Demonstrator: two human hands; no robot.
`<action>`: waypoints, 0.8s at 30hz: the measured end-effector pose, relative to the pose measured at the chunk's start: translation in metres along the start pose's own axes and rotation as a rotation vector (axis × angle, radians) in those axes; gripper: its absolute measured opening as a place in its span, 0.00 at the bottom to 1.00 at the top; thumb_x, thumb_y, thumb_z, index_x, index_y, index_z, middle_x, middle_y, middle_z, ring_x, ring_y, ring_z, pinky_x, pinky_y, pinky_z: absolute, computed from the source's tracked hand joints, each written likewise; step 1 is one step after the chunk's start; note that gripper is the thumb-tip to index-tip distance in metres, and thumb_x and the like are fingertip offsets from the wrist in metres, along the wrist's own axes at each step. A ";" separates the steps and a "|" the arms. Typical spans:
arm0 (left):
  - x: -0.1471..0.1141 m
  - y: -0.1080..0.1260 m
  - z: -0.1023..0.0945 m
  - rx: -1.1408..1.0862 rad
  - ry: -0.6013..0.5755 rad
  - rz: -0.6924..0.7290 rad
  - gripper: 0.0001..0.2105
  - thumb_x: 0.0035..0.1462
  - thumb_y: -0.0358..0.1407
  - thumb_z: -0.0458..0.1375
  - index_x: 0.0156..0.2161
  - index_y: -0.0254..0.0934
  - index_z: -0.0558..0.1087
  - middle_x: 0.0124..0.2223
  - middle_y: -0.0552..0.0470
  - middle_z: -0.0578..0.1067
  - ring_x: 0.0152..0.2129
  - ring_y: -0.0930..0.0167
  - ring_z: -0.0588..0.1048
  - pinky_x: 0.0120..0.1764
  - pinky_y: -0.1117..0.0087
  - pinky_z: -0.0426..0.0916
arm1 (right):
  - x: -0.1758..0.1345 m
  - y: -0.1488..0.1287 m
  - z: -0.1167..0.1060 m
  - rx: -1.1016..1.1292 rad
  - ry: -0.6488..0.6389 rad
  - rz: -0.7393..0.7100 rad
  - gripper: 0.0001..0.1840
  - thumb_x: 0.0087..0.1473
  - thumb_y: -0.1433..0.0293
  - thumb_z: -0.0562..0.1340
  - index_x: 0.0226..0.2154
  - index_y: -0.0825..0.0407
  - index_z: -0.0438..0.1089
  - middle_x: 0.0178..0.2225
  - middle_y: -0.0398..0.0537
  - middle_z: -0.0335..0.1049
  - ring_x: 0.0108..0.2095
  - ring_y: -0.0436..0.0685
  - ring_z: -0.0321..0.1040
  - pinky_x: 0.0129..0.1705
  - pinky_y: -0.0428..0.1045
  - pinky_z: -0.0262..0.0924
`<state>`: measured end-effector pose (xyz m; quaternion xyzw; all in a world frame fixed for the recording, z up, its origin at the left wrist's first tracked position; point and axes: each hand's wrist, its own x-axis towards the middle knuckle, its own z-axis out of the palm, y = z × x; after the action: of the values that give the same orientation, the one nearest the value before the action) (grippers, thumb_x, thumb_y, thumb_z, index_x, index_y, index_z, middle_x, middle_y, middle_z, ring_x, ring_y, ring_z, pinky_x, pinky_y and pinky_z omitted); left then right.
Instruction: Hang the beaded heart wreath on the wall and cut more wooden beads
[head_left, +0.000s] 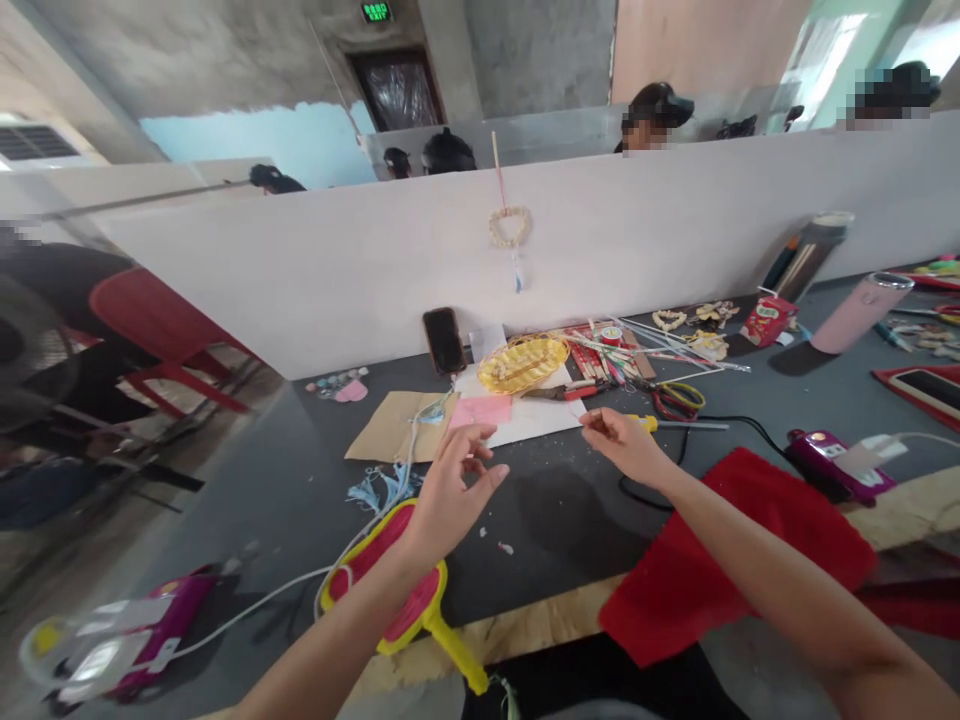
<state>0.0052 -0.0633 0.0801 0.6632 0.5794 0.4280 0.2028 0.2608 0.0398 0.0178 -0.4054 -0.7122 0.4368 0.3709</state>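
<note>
L grip (461, 480) apart & empty, R grip (592, 428) pinched on prob. a thin thread (574, 409) over bench (547, 525); heart (510, 228) w/ tassel (517, 275) on partition (360, 280) looks done, no 2nd assembled in hand yet.

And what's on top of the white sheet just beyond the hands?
Pink paper and, farther back, the yellow basket lie at least partly on the white sheet; red-handled pliers overlap its right part. Whatever is directly under them is covered.
</note>
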 end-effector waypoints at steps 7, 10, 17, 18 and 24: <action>-0.029 0.004 0.010 0.120 -0.093 0.131 0.19 0.62 0.37 0.54 0.20 0.36 0.59 0.32 0.51 0.69 0.32 0.73 0.72 0.35 0.72 0.65 | -0.021 0.028 0.012 -0.153 0.318 -0.107 0.15 0.61 0.59 0.51 0.39 0.50 0.66 0.25 0.46 0.66 0.24 0.54 0.62 0.29 0.50 0.56; -0.039 0.007 0.019 0.163 -0.126 0.222 0.19 0.64 0.33 0.50 0.21 0.35 0.59 0.29 0.53 0.69 0.28 0.74 0.71 0.33 0.73 0.65 | -0.023 0.031 0.009 -0.155 0.342 -0.086 0.16 0.59 0.55 0.55 0.28 0.48 0.61 0.18 0.38 0.56 0.19 0.51 0.54 0.25 0.48 0.49; -0.059 0.007 0.045 0.450 -0.201 0.570 0.11 0.61 0.29 0.55 0.26 0.36 0.64 0.34 0.51 0.75 0.31 0.70 0.72 0.32 0.71 0.68 | -0.022 0.024 0.006 -0.171 0.362 -0.126 0.25 0.59 0.54 0.54 0.17 0.49 0.48 0.16 0.37 0.46 0.20 0.49 0.48 0.24 0.47 0.44; -0.062 0.008 0.048 0.464 -0.203 0.593 0.11 0.61 0.29 0.55 0.26 0.36 0.64 0.35 0.51 0.75 0.31 0.70 0.73 0.32 0.71 0.68 | -0.022 0.024 0.006 -0.174 0.362 -0.125 0.26 0.58 0.55 0.54 0.17 0.49 0.48 0.17 0.37 0.45 0.20 0.49 0.47 0.25 0.47 0.43; -0.075 0.010 0.055 0.481 -0.197 0.625 0.11 0.62 0.30 0.53 0.27 0.36 0.66 0.34 0.52 0.76 0.27 0.72 0.73 0.29 0.70 0.69 | -0.019 0.028 0.007 -0.169 0.385 -0.093 0.25 0.54 0.58 0.56 0.16 0.49 0.44 0.16 0.36 0.41 0.19 0.48 0.43 0.24 0.47 0.41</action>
<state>0.0578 -0.1239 0.0327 0.8738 0.4113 0.2557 -0.0434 0.2691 0.0287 -0.0137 -0.4780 -0.6802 0.2723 0.4844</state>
